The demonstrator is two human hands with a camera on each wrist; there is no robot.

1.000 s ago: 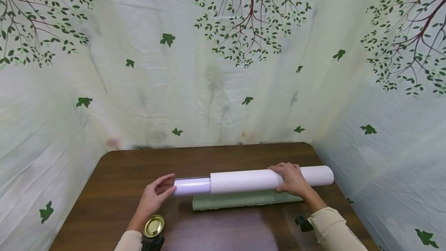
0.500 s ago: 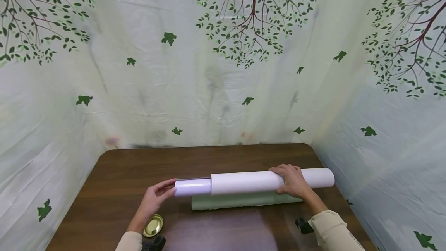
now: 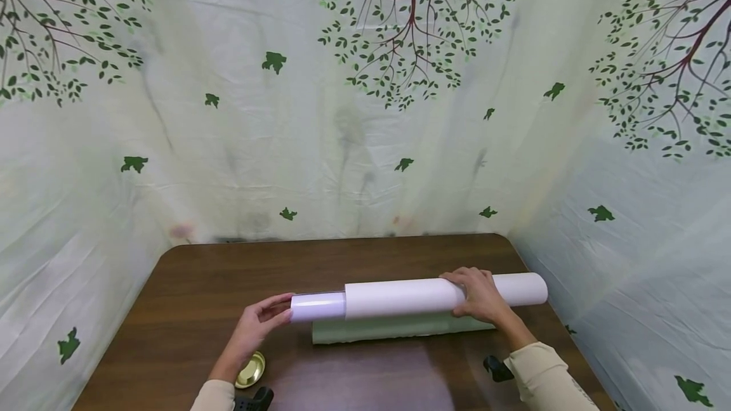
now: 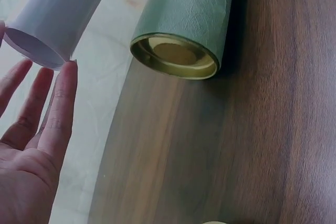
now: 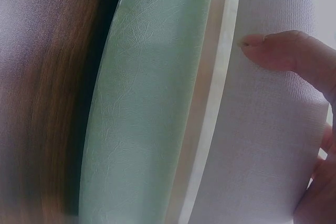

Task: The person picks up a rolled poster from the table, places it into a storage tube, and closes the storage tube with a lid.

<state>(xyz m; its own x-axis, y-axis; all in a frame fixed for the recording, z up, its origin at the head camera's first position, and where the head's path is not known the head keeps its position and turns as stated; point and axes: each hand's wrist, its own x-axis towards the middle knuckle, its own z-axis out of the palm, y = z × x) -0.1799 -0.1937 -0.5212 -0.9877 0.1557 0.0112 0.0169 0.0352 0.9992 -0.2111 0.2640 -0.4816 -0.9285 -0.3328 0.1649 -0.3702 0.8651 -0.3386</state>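
Observation:
Across the middle of the head view lies a white cardboard tube (image 3: 400,299), held up in front of a green tube on the table. My right hand (image 3: 480,297) grips the white tube from above; the right wrist view shows its thumb (image 5: 278,51) pressed on the textured side. Out of the tube's left end sticks a glossy rolled sheet (image 3: 318,307). My left hand (image 3: 254,332) touches the sheet's hollow end with fairly straight fingertips, seen closer in the left wrist view, where the thumb is mostly out of frame.
The green tube (image 3: 365,330) rests on the brown table (image 3: 228,271), its end recessed and gold-coloured. A round gold lid (image 3: 251,370) lies by the left forearm. Black devices (image 3: 498,368) sit at both wrists. Leaf-printed white cloth (image 3: 342,144) surrounds the table.
The rolled sheet has slid slightly to the right into the white tube, with my left hand moving along with it. My right hand stays in place on the tube.

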